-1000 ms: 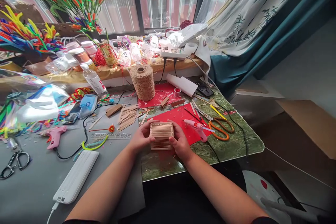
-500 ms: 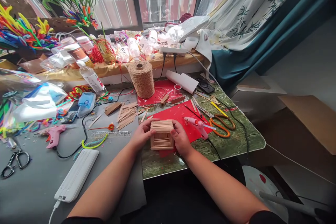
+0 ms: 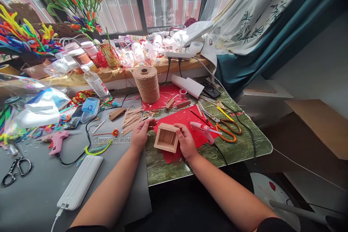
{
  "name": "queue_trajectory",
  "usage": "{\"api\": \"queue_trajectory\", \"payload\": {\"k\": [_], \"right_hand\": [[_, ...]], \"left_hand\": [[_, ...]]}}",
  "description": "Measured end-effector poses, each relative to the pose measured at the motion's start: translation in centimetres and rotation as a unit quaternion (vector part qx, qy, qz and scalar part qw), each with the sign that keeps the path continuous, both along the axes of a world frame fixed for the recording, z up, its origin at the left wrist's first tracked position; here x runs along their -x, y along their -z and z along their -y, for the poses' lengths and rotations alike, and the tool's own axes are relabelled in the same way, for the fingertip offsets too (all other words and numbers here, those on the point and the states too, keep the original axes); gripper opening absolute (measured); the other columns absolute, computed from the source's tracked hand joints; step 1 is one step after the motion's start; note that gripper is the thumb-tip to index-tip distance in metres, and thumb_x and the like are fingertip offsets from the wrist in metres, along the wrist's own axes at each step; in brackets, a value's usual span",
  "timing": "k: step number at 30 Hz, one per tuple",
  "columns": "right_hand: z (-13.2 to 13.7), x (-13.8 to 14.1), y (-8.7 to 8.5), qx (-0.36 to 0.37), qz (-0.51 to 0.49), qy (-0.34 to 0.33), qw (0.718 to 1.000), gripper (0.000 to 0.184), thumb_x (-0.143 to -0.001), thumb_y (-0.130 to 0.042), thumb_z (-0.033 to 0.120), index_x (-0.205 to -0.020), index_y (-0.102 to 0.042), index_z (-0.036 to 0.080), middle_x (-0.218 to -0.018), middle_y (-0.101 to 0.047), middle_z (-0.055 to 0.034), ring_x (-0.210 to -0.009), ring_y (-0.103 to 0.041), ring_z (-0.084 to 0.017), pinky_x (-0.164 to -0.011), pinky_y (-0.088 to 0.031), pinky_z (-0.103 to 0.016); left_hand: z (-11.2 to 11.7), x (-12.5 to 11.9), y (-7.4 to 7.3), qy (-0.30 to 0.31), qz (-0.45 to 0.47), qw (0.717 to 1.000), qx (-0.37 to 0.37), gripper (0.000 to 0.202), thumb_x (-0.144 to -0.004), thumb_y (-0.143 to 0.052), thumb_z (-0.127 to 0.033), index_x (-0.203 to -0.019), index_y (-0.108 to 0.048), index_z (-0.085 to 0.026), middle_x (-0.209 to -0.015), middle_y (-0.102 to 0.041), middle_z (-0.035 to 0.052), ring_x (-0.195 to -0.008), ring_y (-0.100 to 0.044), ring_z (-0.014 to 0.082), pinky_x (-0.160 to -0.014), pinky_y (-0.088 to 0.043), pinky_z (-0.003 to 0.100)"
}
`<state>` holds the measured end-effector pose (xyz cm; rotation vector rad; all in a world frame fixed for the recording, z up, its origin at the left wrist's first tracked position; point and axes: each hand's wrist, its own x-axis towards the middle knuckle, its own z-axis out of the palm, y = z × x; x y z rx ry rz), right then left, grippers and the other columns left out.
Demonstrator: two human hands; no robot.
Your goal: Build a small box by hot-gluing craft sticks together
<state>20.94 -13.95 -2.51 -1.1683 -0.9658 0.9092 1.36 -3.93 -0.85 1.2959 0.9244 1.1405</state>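
A small open box of wooden craft sticks (image 3: 171, 147) is in my right hand (image 3: 187, 140), which grips its right side with thumb and fingers. The box is tilted, so its hollow inside faces me. My left hand (image 3: 140, 135) is just left of the box and apart from it. Its fingers stretch forward and to the right, and I see nothing held in them. Beneath the box lies a red sheet (image 3: 170, 156). A pink glue gun (image 3: 202, 127) rests on that sheet, right of my right hand.
Orange-handled scissors (image 3: 227, 130) lie at the right. Loose wooden sticks (image 3: 132, 120) and a twine spool (image 3: 146, 85) are behind my hands. On the left are a second pink glue gun (image 3: 57, 142), a white power strip (image 3: 80, 183) and black-handled scissors (image 3: 16, 170). Cables cross the table.
My left hand has let go of the stick box and moved left. The box has turned and tilted in my right hand, showing more of its inside.
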Motion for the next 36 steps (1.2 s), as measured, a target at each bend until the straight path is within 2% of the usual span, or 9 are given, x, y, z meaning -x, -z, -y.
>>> {"api": "queue_trajectory", "payload": {"k": [4,8,14,17,21,24,27,31,36], "right_hand": [[0.4,0.0,-0.5,-0.034,0.098,0.062,0.993,0.031,-0.101,-0.057,0.046,-0.118,-0.069,0.024,-0.133,-0.064,-0.0107,-0.13,-0.057,-0.026,-0.117,-0.041,-0.046],[1.3,-0.3,-0.8,-0.004,0.134,0.073,0.988,0.033,-0.1,-0.059,0.042,-0.128,-0.064,0.024,-0.13,-0.065,-0.0106,-0.125,-0.059,-0.026,-0.113,-0.045,-0.046],[2.4,-1.0,-1.4,0.01,0.154,0.007,0.988,0.045,-0.099,-0.061,0.038,-0.143,-0.059,0.029,-0.137,-0.061,-0.0097,-0.124,-0.059,-0.026,-0.109,-0.049,-0.045],[3.0,-1.3,-2.1,-0.009,0.189,0.001,0.982,0.04,-0.101,-0.057,0.035,-0.141,-0.064,0.031,-0.136,-0.06,-0.0089,-0.126,-0.058,-0.026,-0.111,-0.047,-0.045],[3.9,-1.7,-2.6,-0.017,0.242,-0.009,0.97,0.037,-0.102,-0.056,0.035,-0.137,-0.067,0.031,-0.13,-0.063,-0.0089,-0.123,-0.06,-0.027,-0.109,-0.048,-0.045],[3.5,-2.2,-2.5,0.032,0.255,0.001,0.967,0.046,-0.099,-0.061,0.038,-0.143,-0.06,0.026,-0.123,-0.067,-0.0098,-0.108,-0.065,-0.026,-0.099,-0.053,-0.045],[2.1,-2.5,-3.1,0.067,0.285,-0.003,0.956,0.041,-0.092,-0.069,0.037,-0.13,-0.067,0.022,-0.11,-0.07,-0.009,-0.096,-0.066,-0.025,-0.09,-0.054,-0.042],[0.2,-2.5,-5.0,0.055,0.361,-0.043,0.93,0.011,-0.091,-0.066,0.026,-0.097,-0.075,0.022,-0.096,-0.071,-0.0073,-0.092,-0.066,-0.024,-0.083,-0.052,-0.037],[-1.3,-2.9,-6.3,0.02,0.421,-0.063,0.904,0.014,-0.094,-0.061,0.019,-0.09,-0.075,0.023,-0.091,-0.071,-0.0067,-0.09,-0.065,-0.023,-0.083,-0.049,-0.036]], "left_hand": [[0.3,-0.3,-0.2,0.011,-0.034,0.999,-0.008,0.045,-0.094,-0.067,-0.057,-0.116,-0.076,-0.019,-0.115,-0.078,0.0131,-0.106,-0.073,0.0262,-0.091,-0.056,0.039],[-0.1,0.4,-1.1,-0.089,-0.044,0.994,-0.037,0.035,-0.083,-0.081,-0.048,-0.099,-0.076,-0.017,-0.097,-0.079,0.0093,-0.092,-0.073,0.0229,-0.087,-0.055,0.036],[-1.3,2.4,-1.7,-0.179,-0.071,0.979,-0.066,0.035,-0.085,-0.077,-0.051,-0.094,-0.073,-0.017,-0.094,-0.077,0.0074,-0.086,-0.069,0.0198,-0.081,-0.053,0.032],[-1.5,2.8,-1.3,-0.141,-0.224,0.958,-0.114,0.03,-0.087,-0.073,-0.051,-0.091,-0.073,-0.021,-0.09,-0.076,0.0055,-0.083,-0.067,0.0215,-0.079,-0.05,0.033],[-1.8,2.6,-0.3,0.006,-0.417,0.883,-0.213,0.023,-0.089,-0.069,-0.042,-0.102,-0.079,-0.025,-0.101,-0.078,0.009,-0.096,-0.067,0.0293,-0.09,-0.048,0.041],[-2.1,2.3,0.5,0.037,-0.464,0.848,-0.252,0.027,-0.092,-0.062,-0.033,-0.112,-0.079,-0.025,-0.108,-0.078,0.0117,-0.105,-0.066,0.0332,-0.097,-0.046,0.045],[-2.3,2.0,0.9,0.031,-0.489,0.831,-0.263,0.028,-0.094,-0.059,-0.031,-0.112,-0.079,-0.024,-0.108,-0.078,0.0127,-0.106,-0.065,0.0344,-0.098,-0.044,0.046],[-2.3,2.1,0.7,0.037,-0.503,0.827,-0.249,0.025,-0.093,-0.058,-0.031,-0.108,-0.077,-0.023,-0.106,-0.077,0.013,-0.102,-0.066,0.0337,-0.093,-0.046,0.045],[-1.9,2.3,0.0,0.053,-0.516,0.816,-0.255,0.022,-0.094,-0.057,-0.034,-0.101,-0.076,-0.023,-0.098,-0.076,0.0117,-0.095,-0.066,0.0313,-0.084,-0.045,0.041]]}}
